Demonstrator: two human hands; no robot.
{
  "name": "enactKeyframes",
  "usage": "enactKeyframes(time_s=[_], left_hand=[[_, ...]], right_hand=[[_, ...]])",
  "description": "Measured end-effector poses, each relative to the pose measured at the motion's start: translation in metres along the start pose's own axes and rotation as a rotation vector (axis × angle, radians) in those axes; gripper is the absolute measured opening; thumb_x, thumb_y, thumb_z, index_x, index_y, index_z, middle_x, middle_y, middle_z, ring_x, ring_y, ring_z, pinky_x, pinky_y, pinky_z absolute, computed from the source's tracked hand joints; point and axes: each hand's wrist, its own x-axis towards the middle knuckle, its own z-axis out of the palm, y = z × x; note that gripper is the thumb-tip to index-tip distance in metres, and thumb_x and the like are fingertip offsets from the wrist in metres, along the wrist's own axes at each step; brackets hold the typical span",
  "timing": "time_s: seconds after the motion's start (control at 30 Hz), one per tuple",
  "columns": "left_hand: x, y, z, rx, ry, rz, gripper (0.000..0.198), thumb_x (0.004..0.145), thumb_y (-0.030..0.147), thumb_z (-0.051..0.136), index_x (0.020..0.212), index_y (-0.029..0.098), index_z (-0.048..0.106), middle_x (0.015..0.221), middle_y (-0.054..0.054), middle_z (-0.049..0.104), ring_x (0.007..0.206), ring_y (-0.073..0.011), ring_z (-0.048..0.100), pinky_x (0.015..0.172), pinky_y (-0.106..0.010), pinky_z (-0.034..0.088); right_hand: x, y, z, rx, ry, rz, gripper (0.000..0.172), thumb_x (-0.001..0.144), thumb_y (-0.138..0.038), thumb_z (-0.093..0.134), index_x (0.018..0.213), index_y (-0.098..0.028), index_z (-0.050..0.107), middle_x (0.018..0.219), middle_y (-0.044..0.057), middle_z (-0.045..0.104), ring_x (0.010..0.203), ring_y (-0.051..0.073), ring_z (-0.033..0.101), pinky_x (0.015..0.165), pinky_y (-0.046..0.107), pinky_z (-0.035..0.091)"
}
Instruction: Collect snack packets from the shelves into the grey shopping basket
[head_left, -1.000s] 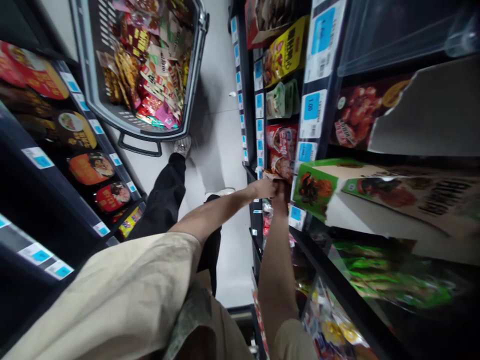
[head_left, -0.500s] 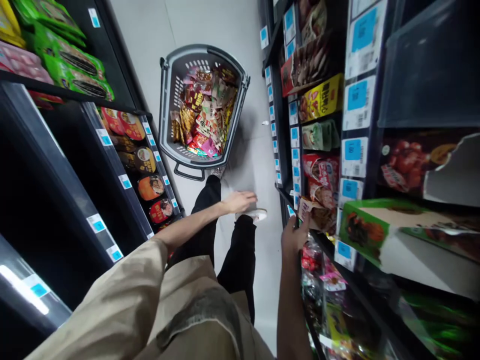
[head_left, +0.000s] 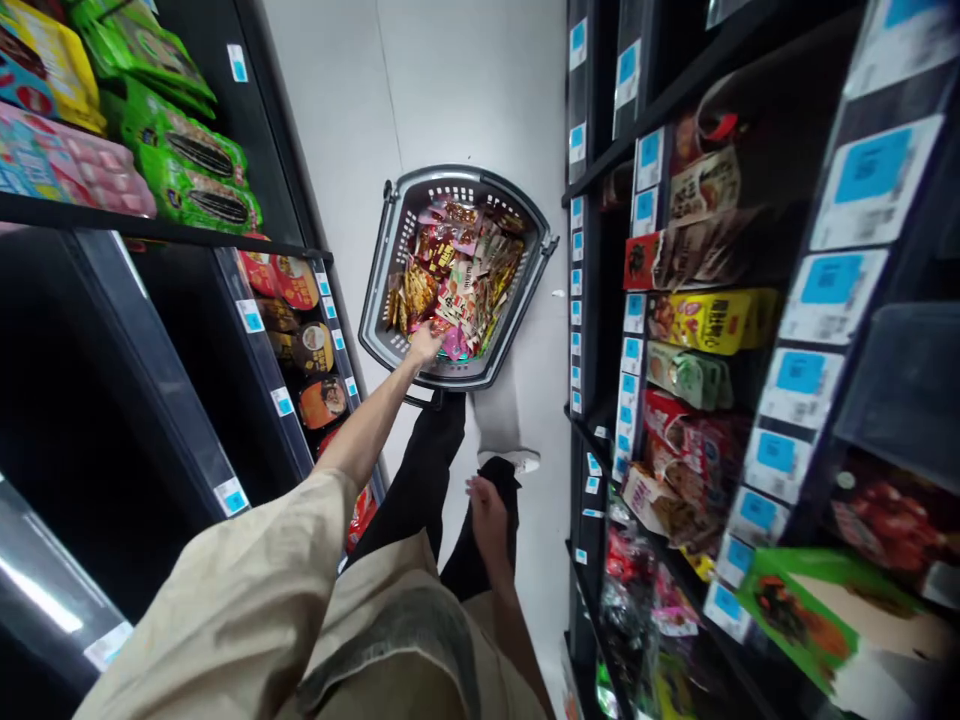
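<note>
Inside the grey basket [head_left: 367, 330] on the floor lies a heap of colourful snack packets [head_left: 463, 290]. My left hand [head_left: 426, 345] reaches over its near edge, fingers closed on a reddish snack packet at the front of the heap; the fingertips are partly hidden. My right hand [head_left: 489, 508] hangs in front of my leg, away from the shelf. Its fingers are loosely bent and a little apart, with nothing visible in them.
The right shelf [head_left: 596, 430] holds rows of packets, among them a yellow packet [head_left: 701, 318] and a torn green carton [head_left: 799, 610]. On the left stand a shelf with round tubs [head_left: 311, 347] and green packets [head_left: 199, 150]. My shoe [head_left: 521, 460] stands on the grey floor.
My left hand has gone from above the floor into the basket. My right hand has let go of the packet on the right shelf and come back beside my leg. The view has shifted.
</note>
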Motion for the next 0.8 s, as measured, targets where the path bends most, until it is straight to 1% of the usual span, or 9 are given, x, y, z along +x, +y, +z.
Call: enactKeyframes(time_s=[0.1,0.17,0.23,0.33,0.4,0.47,0.57,0.63,0.8], left_hand=[[0.028,0.017,0.010,-0.078,-0.001,0.018,0.055,0.087,0.023,0.074,0.140,0.016,0.059,0.140,-0.014,0.069,0.125,-0.0225,0.068,0.109,-0.030,0.049],[0.043,0.026,0.018,-0.143,0.036,0.024,0.055,0.087,0.021,0.073,0.140,0.016,0.058,0.141,-0.013,0.069,0.126,-0.0208,0.068,0.109,-0.029,0.049],[0.055,0.033,0.026,-0.203,0.091,0.003,0.056,0.087,0.019,0.073,0.140,0.017,0.056,0.138,-0.013,0.070,0.124,-0.0195,0.069,0.108,-0.028,0.049],[0.068,0.041,0.038,-0.206,0.142,-0.086,0.056,0.086,0.022,0.076,0.137,0.018,0.054,0.130,-0.014,0.074,0.117,-0.0209,0.072,0.101,-0.029,0.053],[0.073,0.046,0.044,-0.157,0.163,-0.142,0.056,0.085,0.027,0.078,0.134,0.018,0.054,0.125,-0.015,0.074,0.113,-0.0240,0.073,0.097,-0.030,0.054],[0.076,0.050,0.050,-0.088,0.200,-0.144,0.051,0.086,0.029,0.078,0.130,0.017,0.055,0.123,-0.016,0.073,0.114,-0.0267,0.071,0.098,-0.033,0.053],[0.077,0.052,0.054,0.036,0.313,-0.060,0.040,0.090,0.027,0.072,0.125,0.017,0.059,0.135,-0.018,0.064,0.126,-0.0304,0.062,0.106,-0.038,0.049],[0.076,0.051,0.053,0.090,0.361,-0.013,0.035,0.091,0.026,0.069,0.123,0.017,0.060,0.139,-0.018,0.058,0.130,-0.0320,0.057,0.109,-0.040,0.048],[0.066,0.046,0.047,0.120,0.311,0.061,0.030,0.091,0.021,0.063,0.121,0.017,0.061,0.123,-0.016,0.064,0.123,-0.0315,0.058,0.109,-0.042,0.047]], right_hand=[[-0.010,-0.021,0.032,0.078,-0.090,0.046,0.034,0.088,-0.058,0.063,0.106,-0.030,0.071,0.107,0.006,0.080,0.097,0.030,0.077,0.087,0.045,0.060],[-0.017,-0.026,0.046,0.092,-0.112,0.063,0.032,0.087,-0.060,0.064,0.105,-0.035,0.071,0.103,0.003,0.081,0.093,0.030,0.078,0.083,0.045,0.061],[-0.020,-0.025,0.053,0.093,-0.090,0.092,0.032,0.084,-0.062,0.064,0.102,-0.036,0.070,0.097,0.002,0.081,0.088,0.031,0.078,0.080,0.047,0.062],[-0.019,-0.019,0.053,0.106,-0.019,0.143,0.031,0.081,-0.063,0.064,0.096,-0.037,0.070,0.090,0.001,0.081,0.084,0.033,0.078,0.078,0.051,0.061],[-0.014,-0.015,0.049,0.120,0.016,0.171,0.027,0.080,-0.060,0.064,0.094,-0.037,0.070,0.087,0.000,0.080,0.082,0.033,0.078,0.078,0.051,0.061],[-0.010,-0.012,0.046,0.140,0.040,0.196,0.024,0.080,-0.057,0.065,0.093,-0.037,0.071,0.086,0.000,0.080,0.082,0.032,0.078,0.078,0.050,0.061],[-0.007,-0.011,0.045,0.194,0.083,0.255,0.025,0.080,-0.055,0.067,0.092,-0.034,0.072,0.088,0.002,0.080,0.082,0.032,0.077,0.077,0.047,0.061],[-0.007,-0.011,0.048,0.237,0.103,0.294,0.026,0.078,-0.055,0.068,0.092,-0.033,0.073,0.088,0.003,0.080,0.079,0.031,0.077,0.075,0.046,0.061],[-0.009,-0.019,0.065,0.277,0.096,0.310,0.024,0.073,-0.055,0.070,0.087,-0.036,0.074,0.082,-0.001,0.079,0.079,0.031,0.077,0.072,0.047,0.061]])
